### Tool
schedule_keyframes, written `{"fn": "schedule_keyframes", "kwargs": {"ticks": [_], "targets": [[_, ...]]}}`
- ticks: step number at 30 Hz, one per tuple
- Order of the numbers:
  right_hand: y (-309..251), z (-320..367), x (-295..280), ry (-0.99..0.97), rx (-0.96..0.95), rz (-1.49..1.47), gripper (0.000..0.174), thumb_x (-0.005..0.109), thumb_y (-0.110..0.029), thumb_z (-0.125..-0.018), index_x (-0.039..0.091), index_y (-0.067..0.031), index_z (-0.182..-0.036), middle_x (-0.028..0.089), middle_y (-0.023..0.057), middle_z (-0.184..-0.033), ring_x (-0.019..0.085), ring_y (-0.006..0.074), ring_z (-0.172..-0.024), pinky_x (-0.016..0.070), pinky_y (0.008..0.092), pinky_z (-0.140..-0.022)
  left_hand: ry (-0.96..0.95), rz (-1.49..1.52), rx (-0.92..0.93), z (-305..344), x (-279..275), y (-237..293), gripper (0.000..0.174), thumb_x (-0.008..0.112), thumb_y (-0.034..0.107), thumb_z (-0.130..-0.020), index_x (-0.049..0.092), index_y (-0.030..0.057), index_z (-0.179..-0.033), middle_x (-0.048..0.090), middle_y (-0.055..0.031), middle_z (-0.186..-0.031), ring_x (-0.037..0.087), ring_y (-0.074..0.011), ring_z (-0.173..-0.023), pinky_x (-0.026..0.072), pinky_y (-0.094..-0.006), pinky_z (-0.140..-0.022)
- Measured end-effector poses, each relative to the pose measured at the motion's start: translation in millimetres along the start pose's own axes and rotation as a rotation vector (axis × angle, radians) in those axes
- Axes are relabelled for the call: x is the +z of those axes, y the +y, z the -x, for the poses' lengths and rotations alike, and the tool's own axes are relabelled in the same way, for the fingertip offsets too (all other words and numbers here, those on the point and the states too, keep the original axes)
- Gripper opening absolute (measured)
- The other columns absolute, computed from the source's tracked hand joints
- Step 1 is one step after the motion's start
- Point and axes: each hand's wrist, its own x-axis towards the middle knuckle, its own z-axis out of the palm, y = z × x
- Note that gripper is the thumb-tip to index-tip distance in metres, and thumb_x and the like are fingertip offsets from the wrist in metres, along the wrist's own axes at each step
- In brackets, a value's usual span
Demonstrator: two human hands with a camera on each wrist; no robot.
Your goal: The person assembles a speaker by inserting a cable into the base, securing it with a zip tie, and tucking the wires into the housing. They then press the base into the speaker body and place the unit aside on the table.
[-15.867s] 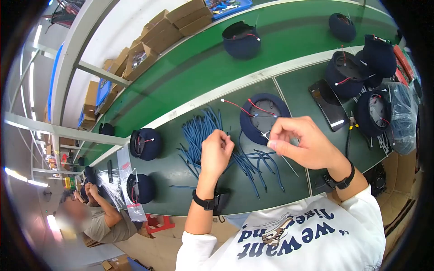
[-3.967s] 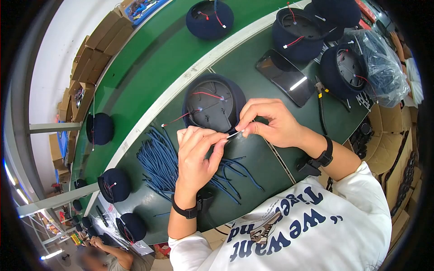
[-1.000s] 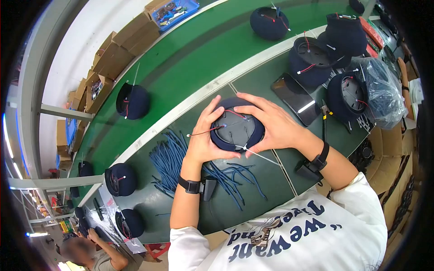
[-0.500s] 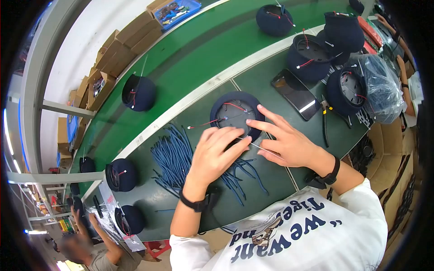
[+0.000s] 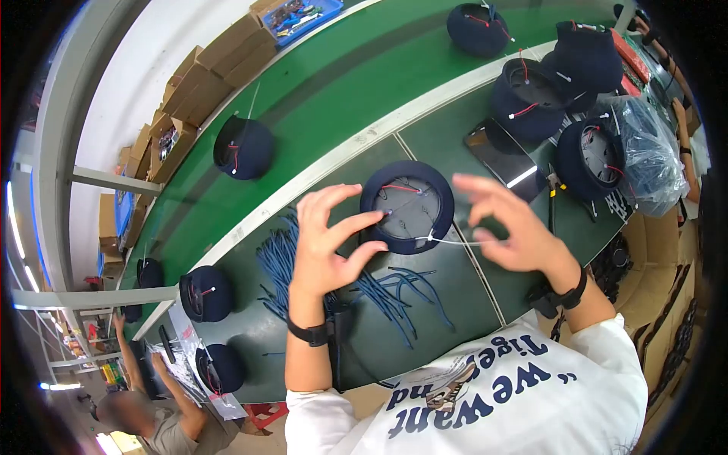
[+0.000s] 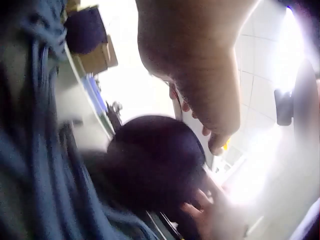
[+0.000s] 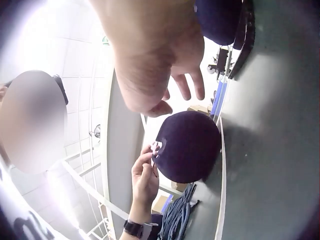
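A navy fabric-covered round shell with a grey plastic inside sits open side up on the dark green table. Red wires show inside it. From its near rim a white cable tie sticks out to the right. My left hand is at the shell's left side, thumb and fingers spread, index fingertip over the rim. Off to the right, my right hand holds its fingers apart and is clear of the rim. The wrist views show the shell's dark underside between both hands.
Blue cords lie in a pile beside the left forearm. A phone, cutting pliers, more shells and a plastic bag lie to the right. Further shells stand on the green belt. Another person sits at far left.
Both hands held the shell a second ago, then the fingers worked at the cable tie. Now the hands have drawn apart, and the tie points more directly right.
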Motion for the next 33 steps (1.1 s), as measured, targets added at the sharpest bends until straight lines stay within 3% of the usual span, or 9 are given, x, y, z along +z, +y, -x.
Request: {"fn": "schedule_keyframes", "kwargs": {"ticks": [3, 10, 14, 19, 22, 24, 26, 29, 33], "targets": [[1, -20, -4, -0.008, 0.024, 0.116, 0.036, 0.068, 0.004, -0.092, 0.071, -0.0107, -0.125, 0.046, 0.0189, -0.164, 0.047, 0.0409, -0.15, 0.0418, 0.0459, -0.12, -0.093, 0.079, 0.004, 1, 4, -2, 0.034, 0.093, 0.024, -0.071, 0.082, 0.0147, -0.101, 0.07, -0.0098, -0.135, 0.059, -0.0379, -0.131, 0.0439, -0.0504, -0.111], [22, -51, 10, -0.072, 0.079, -0.142, 0.012, 0.076, -0.003, -0.089, 0.073, -0.007, -0.099, 0.06, 0.0165, -0.149, 0.062, 0.0356, -0.132, 0.0485, 0.0436, -0.11, 0.03, 0.41, -0.212, 15, 43, 1, 0.018, 0.085, 0.023, -0.086, 0.076, 0.0075, -0.087, 0.068, -0.0071, -0.11, 0.057, -0.0318, -0.123, 0.0372, -0.0537, -0.12], [21, -52, 23, -0.005, 0.077, -0.191, 0.008, 0.076, -0.008, -0.089, 0.069, -0.0086, -0.093, 0.057, 0.0139, -0.141, 0.055, 0.0338, -0.131, 0.0433, 0.0458, -0.112, 0.116, 0.477, -0.285, 16, 56, 15, 0.021, 0.083, 0.024, -0.09, 0.072, 0.0066, -0.085, 0.06, -0.0072, -0.106, 0.053, -0.0269, -0.112, 0.0331, -0.0537, -0.124], [12, -45, 37, -0.038, 0.053, -0.024, 0.013, 0.076, -0.017, -0.092, 0.066, -0.0114, -0.098, 0.05, 0.0123, -0.137, 0.048, 0.0331, -0.128, 0.0381, 0.0461, -0.114, 0.145, 0.262, -0.351, 2, 61, 29, 0.022, 0.077, 0.006, -0.089, 0.056, 0.0059, -0.082, 0.059, -0.0092, -0.117, 0.051, -0.0276, -0.114, 0.0371, -0.0424, -0.114], [15, -43, 40, 0.141, 0.13, -0.165, 0.029, 0.079, -0.019, -0.093, 0.06, -0.011, -0.114, 0.051, 0.0112, -0.135, 0.054, 0.0277, -0.124, 0.0442, 0.0427, -0.108, 0.182, 0.489, -0.352, 8, 54, 11, 0.017, 0.081, 0.012, -0.088, 0.067, 0.0049, -0.095, 0.056, -0.0147, -0.132, 0.054, -0.0304, -0.125, 0.0446, -0.044, -0.109], [33, -40, 43, 0.234, 0.201, -0.262, 0.047, 0.082, -0.02, -0.094, 0.05, -0.009, -0.128, 0.052, 0.0087, -0.133, 0.058, 0.022, -0.121, 0.0488, 0.0381, -0.102, 0.158, 0.601, -0.362, 16, 45, -6, 0.054, 0.081, 0.034, -0.094, 0.06, 0.0071, -0.136, 0.043, -0.0162, -0.157, 0.046, -0.0308, -0.145, 0.0382, -0.047, -0.117], [35, -44, 40, 0.196, 0.323, -0.397, 0.045, 0.081, -0.02, -0.095, 0.049, -0.0075, -0.123, 0.054, 0.0093, -0.13, 0.058, 0.0227, -0.122, 0.0484, 0.0397, -0.105, 0.089, 0.579, -0.423, 17, 35, -16, 0.063, 0.079, 0.037, -0.095, 0.055, 0.0077, -0.146, 0.036, -0.0169, -0.166, 0.042, -0.0306, -0.15, 0.0376, -0.0485, -0.118], [30, -49, 54, 0.136, 0.399, -0.482, 0.035, 0.072, -0.009, -0.098, 0.046, -0.0106, -0.122, 0.05, 0.013, -0.141, 0.058, 0.0236, -0.126, 0.0482, 0.0398, -0.106, 0.01, 0.681, -0.417, 13, 46, -8, 0.058, 0.069, 0.015, -0.094, 0.051, 0.0049, -0.147, 0.04, -0.0203, -0.166, 0.041, -0.0329, -0.153, 0.0313, -0.0464, -0.126], [30, -60, 66, 0.224, 0.254, -0.101, 0.039, 0.074, -0.016, -0.092, 0.046, -0.0028, -0.117, 0.057, 0.0206, -0.114, 0.06, 0.0361, -0.115, 0.0476, 0.043, -0.103, 0.067, 0.638, -0.419, 15, 58, -2, 0.058, 0.063, -0.001, -0.089, 0.05, 0.0018, -0.145, 0.047, -0.0215, -0.161, 0.045, -0.0314, -0.151, 0.0332, -0.0428, -0.126]]}}
